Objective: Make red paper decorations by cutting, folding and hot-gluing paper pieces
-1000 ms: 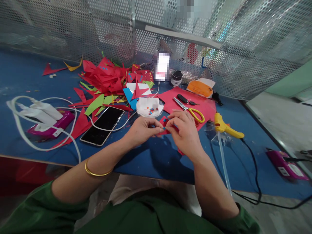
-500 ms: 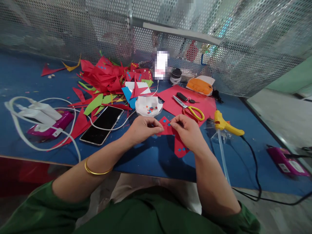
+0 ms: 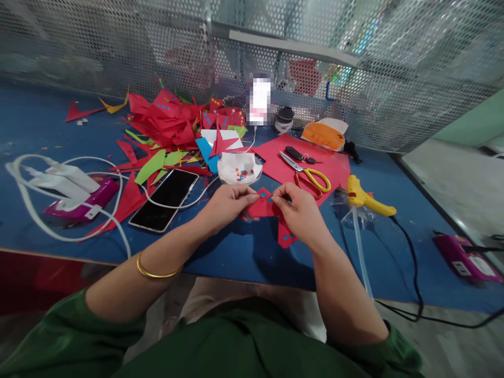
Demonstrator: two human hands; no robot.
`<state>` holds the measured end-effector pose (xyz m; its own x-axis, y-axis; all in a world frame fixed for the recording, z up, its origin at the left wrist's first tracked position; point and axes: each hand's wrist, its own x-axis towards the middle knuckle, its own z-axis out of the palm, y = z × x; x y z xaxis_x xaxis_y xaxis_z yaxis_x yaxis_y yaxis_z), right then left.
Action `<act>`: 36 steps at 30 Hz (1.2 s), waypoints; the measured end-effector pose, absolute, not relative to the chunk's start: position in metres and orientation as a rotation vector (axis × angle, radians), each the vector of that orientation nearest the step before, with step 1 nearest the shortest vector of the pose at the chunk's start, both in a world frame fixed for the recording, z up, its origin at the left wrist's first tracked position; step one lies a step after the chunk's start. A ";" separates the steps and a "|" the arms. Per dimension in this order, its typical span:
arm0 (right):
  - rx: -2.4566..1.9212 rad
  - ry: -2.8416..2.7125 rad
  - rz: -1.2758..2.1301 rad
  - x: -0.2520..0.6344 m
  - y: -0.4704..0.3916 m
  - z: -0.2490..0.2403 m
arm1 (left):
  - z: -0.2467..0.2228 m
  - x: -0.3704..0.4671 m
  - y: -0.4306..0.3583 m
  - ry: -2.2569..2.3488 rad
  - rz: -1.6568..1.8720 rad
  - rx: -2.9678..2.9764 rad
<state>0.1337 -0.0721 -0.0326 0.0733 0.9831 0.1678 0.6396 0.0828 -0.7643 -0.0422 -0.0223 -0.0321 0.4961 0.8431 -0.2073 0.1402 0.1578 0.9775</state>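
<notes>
Between my two hands is a red paper piece (image 3: pixel 264 209) dotted with small blue bits, held just above the blue table. My left hand (image 3: pixel 228 203) pinches its left edge, thumb and fingers together. At its upper right, my right hand (image 3: pixel 296 210) has thumb and forefinger closed on the paper beside a blue bit; whether a loose bit is in that pinch I cannot tell. One arm of the paper hangs below my right palm. Just beyond my hands stands a small white paper-lined bowl (image 3: pixel 252 177) with tiny coloured bits inside.
Scissors (image 3: pixel 311 181) and a black key (image 3: pixel 297 154) lie on a red sheet (image 3: pixel 271 152). A yellow glue gun (image 3: pixel 364 198) rests to the right. A phone (image 3: pixel 165 202), white cables and chargers (image 3: pixel 66 181) lie left, before a heap of red paper scraps (image 3: pixel 169 123).
Both hands stay on the red paper. Its hanging arm has swung slightly up and left, and my right hand has shifted a little left.
</notes>
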 end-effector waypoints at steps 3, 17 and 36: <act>-1.586 -1.680 0.554 0.133 -0.072 -0.033 | -0.032 -0.043 -0.023 0.938 0.620 1.358; -1.533 -1.819 0.351 0.127 -0.071 -0.037 | -0.036 -0.043 -0.023 0.953 0.605 1.388; -1.513 -1.520 0.611 0.132 -0.070 -0.038 | -0.036 -0.044 -0.023 0.962 0.633 1.383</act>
